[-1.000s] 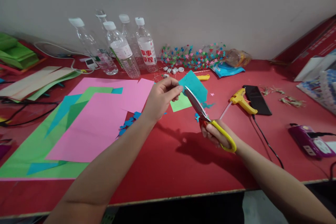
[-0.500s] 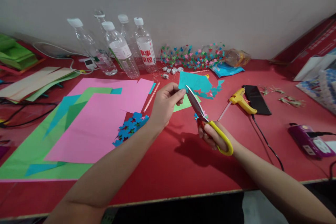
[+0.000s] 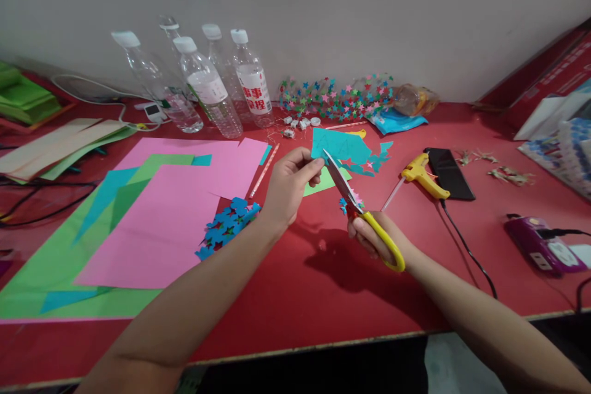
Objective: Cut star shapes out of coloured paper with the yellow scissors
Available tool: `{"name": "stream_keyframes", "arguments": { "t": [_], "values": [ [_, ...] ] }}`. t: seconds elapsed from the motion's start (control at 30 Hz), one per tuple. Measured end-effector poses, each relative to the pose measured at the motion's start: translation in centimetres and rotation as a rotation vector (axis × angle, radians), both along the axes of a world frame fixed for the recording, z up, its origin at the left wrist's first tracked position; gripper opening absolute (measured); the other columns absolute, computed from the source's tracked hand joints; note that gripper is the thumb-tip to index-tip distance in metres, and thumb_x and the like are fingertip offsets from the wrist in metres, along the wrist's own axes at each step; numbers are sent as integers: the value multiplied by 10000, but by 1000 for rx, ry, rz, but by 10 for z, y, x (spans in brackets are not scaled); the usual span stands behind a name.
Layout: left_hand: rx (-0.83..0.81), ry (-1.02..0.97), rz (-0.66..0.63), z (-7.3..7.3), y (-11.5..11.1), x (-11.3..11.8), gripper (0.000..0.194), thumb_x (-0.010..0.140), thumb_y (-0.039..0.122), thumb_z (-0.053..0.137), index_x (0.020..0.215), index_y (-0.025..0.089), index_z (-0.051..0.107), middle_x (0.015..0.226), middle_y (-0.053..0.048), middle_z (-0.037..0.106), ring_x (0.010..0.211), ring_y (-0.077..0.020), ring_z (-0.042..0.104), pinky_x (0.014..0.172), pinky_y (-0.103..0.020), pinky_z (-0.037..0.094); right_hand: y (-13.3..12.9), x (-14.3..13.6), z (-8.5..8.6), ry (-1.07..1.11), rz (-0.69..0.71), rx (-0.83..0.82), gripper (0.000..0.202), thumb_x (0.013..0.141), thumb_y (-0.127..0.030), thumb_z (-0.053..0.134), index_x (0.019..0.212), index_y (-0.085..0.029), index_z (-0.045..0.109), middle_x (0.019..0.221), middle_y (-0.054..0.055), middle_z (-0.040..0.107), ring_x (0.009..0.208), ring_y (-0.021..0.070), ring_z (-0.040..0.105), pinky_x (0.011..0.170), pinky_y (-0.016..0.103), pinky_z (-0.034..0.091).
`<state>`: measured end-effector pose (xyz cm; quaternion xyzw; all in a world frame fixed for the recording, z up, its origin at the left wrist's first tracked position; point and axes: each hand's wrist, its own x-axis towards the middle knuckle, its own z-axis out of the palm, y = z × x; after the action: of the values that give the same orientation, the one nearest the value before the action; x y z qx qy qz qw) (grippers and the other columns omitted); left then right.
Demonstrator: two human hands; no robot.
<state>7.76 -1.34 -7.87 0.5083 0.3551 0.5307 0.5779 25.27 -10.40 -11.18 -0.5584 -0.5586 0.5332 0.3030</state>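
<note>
My right hand (image 3: 372,235) is closed around the yellow handles of a pair of scissors (image 3: 339,175), whose blades point up and left. The blade tips reach the fingertips of my left hand (image 3: 295,183), which is pinched shut; whatever lies between its thumb and finger is too small or hidden to name. Just behind the tips is a teal paper sheet (image 3: 344,144) with star-shaped cutouts along its ragged lower edge. Part of a light green paper (image 3: 325,182) shows below it. Small coloured stars (image 3: 344,205) lie partly hidden behind the scissors.
Blue paper scraps (image 3: 226,225) and pink sheets (image 3: 148,228) lie left. Plastic bottles (image 3: 252,86) stand at the back beside a star-covered bottle (image 3: 337,98) on its side. A yellow glue gun (image 3: 425,175), a black phone (image 3: 450,175) and a purple power strip (image 3: 545,243) lie right.
The scissor blades look closer together, and the handles have drawn in a little. The left hand keeps its pinch in nearly the same place. The whole view has shifted slightly.
</note>
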Motion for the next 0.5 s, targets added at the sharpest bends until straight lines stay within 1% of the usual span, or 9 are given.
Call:
{"name": "stream_keyframes", "arguments": {
  "t": [0.07,0.23,0.5],
  "values": [
    [1,0,-7,0,0,0,174,768,213,643,635,180,537,574,41,502,546,-72,471,554,-218,388,0,0,2,-1,4,4,516,781,-705,510,671,-201,486,385,-71,382,319,71,345,359,225,283],
    [1,-20,-23,-3,0,1,170,782,212,639,646,178,542,576,41,509,552,-70,471,563,-214,389,-1,-6,5,-5,-38,-39,511,778,-702,492,670,-203,487,365,-77,376,305,66,327,348,219,281],
    [-22,-53,-24,-4,0,3,169,775,210,647,643,175,548,579,41,514,551,-68,475,559,-212,387,-1,-9,6,-51,-75,-90,434,826,-598,475,625,-215,445,368,-77,374,290,62,330,327,201,262]
  ]
}}
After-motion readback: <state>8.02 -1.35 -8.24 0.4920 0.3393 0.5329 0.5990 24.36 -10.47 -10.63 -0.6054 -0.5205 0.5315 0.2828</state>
